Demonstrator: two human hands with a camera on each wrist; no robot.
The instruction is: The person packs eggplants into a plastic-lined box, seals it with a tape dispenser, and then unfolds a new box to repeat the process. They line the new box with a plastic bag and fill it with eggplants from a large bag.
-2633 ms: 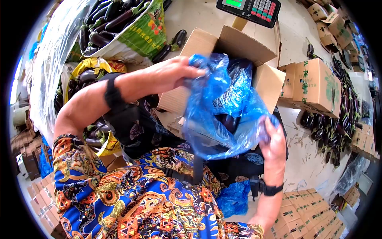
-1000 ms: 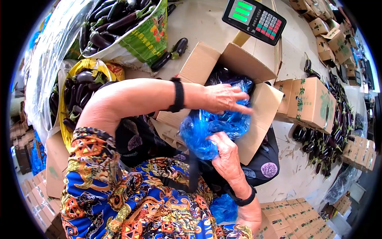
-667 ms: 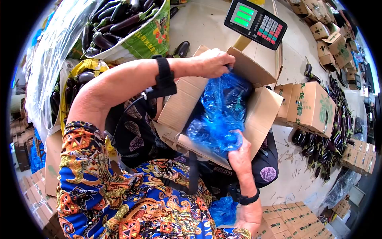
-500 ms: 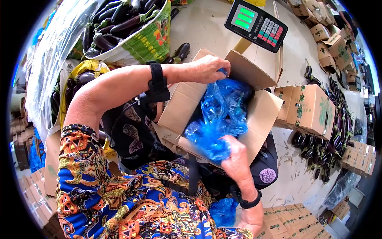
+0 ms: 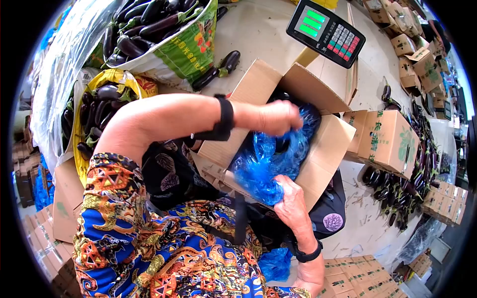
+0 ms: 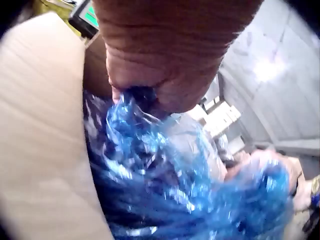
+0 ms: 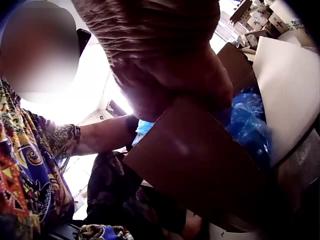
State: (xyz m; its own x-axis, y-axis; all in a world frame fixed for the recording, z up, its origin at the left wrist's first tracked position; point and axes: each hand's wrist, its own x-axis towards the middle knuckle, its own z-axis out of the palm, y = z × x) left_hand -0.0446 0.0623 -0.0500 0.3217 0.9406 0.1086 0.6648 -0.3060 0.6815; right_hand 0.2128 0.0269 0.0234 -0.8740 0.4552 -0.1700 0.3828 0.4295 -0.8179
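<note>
An open cardboard box [image 5: 328, 155] sits against the person's legs, with a crumpled blue plastic bag [image 5: 263, 151] and dark eggplants inside. The left hand [image 5: 278, 118], blurred in the head view, is over the box's far part. In the left wrist view, that hand [image 6: 165, 60] grips gathered blue plastic [image 6: 145, 150] under its curled fingers. At the near edge, the right hand [image 5: 292, 204] pinches the bag's near end. The right wrist view shows the right hand [image 7: 165, 65] beside a box flap [image 7: 195, 160], which hides its fingertips.
A scale display [image 5: 325, 32] stands beyond the box. Eggplants fill a green-white sack [image 5: 186, 54] and a yellow bag [image 5: 79, 124] on the left. Closed cartons [image 5: 390, 141] and a long eggplant pile [image 5: 422, 164] lie on the right. Blue plastic [image 5: 276, 263] is near the lap.
The left hand has moved from the far left flap toward the box's middle, bringing blue plastic along. The right hand still holds the near end, slightly lower.
</note>
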